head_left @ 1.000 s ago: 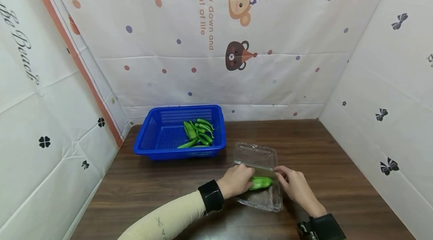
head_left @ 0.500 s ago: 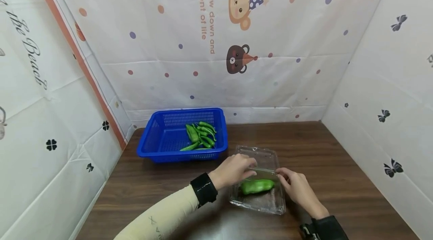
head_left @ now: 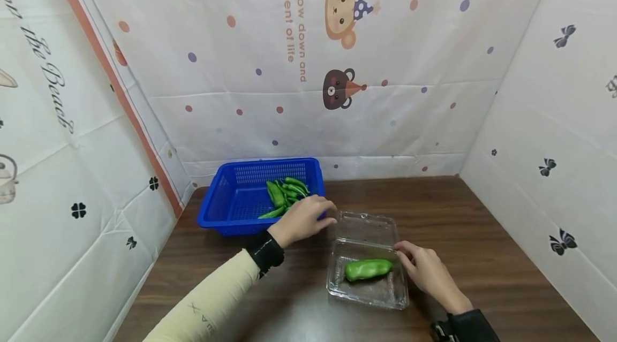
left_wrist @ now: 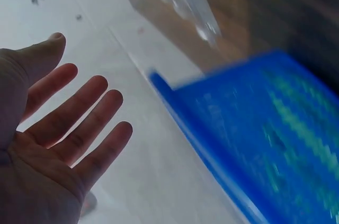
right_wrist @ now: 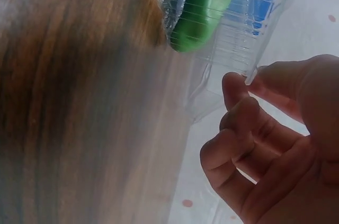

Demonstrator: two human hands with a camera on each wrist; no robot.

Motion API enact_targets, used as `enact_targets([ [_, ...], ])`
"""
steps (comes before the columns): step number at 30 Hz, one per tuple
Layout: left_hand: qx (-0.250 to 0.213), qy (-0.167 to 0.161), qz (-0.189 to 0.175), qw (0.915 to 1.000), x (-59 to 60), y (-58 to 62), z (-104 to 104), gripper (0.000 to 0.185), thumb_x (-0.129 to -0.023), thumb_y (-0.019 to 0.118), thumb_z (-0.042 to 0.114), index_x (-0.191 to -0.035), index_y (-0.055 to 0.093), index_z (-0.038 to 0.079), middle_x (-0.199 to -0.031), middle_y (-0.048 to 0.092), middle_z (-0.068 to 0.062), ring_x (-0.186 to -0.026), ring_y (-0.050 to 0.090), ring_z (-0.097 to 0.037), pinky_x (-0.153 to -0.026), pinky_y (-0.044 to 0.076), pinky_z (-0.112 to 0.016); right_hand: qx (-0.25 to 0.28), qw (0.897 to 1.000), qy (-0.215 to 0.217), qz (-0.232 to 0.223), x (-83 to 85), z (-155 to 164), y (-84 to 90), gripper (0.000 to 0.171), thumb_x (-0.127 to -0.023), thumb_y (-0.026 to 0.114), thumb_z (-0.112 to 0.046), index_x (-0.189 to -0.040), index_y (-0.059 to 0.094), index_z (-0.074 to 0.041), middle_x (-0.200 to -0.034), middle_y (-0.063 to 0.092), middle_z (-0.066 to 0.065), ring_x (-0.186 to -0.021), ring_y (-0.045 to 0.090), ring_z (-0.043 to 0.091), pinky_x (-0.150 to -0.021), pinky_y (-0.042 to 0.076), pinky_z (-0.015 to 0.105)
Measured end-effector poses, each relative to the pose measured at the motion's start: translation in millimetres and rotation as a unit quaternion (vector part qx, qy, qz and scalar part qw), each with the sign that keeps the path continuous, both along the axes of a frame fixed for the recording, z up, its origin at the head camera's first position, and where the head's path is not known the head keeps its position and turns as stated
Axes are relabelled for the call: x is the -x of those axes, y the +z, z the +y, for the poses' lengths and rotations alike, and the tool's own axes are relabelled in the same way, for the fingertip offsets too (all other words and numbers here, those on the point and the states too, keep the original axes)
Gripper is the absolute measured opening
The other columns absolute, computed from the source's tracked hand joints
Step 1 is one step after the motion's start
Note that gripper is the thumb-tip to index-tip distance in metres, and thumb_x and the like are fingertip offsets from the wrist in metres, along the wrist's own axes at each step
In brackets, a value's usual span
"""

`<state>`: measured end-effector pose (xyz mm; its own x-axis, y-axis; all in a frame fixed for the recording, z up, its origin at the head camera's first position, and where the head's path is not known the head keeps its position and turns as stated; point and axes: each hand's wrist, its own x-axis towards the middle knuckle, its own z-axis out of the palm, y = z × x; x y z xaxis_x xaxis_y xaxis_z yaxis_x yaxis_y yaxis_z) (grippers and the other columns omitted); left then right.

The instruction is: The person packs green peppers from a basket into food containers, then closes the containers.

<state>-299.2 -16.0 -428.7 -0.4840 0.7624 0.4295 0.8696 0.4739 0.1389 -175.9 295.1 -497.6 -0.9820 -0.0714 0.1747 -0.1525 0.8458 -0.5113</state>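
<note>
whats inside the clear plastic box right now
One green pepper lies in the clear plastic box, lid open. Nothing else shows inside; the right hand at its right rim covers little.

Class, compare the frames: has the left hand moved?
Yes. The left hand left the clear container and went back-left to the blue basket.

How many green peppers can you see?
About 6, some may be hidden: one green pepper lies in the clear plastic box, and a pile of about five green peppers sits in the blue basket.
</note>
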Motion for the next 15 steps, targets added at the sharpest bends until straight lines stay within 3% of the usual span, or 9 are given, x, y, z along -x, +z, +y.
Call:
enact_targets([
  [6, 0.007, 0.047, -0.040, 0.9981, 21.5, 5.8, -30.6, 0.023, -0.097, 0.074, 0.023, -0.116, 0.074, 0.009, -0.110, 0.074, -0.007, -0.096, 0.070, -0.021, -0.079, 0.058, -0.034, -0.025, 1.000, -0.011, 0.000, -2.6, -2.0, 3.2, 0.020, -0.102, 0.065, -0.016, -0.120, 0.071, -0.012, -0.079, 0.063, -0.010, -0.058, 0.050, 0.004, -0.048, 0.036, 0.025],
  [11, 0.028, 0.080, -0.049, 0.9952, 39.4, 6.4, -49.2, 0.022, -0.098, 0.072, 0.021, -0.118, 0.073, 0.012, -0.114, 0.074, -0.008, -0.097, 0.071, -0.020, -0.078, 0.058, -0.033, -0.047, 0.995, 0.001, 0.087, 2.3, -9.3, 15.2, 0.024, -0.098, 0.070, -0.014, -0.122, 0.071, -0.009, -0.084, 0.061, -0.005, -0.062, 0.052, 0.003, -0.047, 0.037, 0.024],
  [15, 0.043, 0.104, -0.056, 0.9921, 50.2, 7.1, -61.7, 0.022, -0.098, 0.072, 0.020, -0.118, 0.073, 0.011, -0.113, 0.074, -0.008, -0.095, 0.071, -0.020, -0.076, 0.058, -0.034, -0.044, 0.987, 0.038, 0.147, 11.7, -23.6, 28.6, 0.032, -0.095, 0.074, -0.011, -0.126, 0.069, -0.009, -0.097, 0.064, 0.003, -0.066, 0.053, 0.005, -0.051, 0.038, 0.023],
])
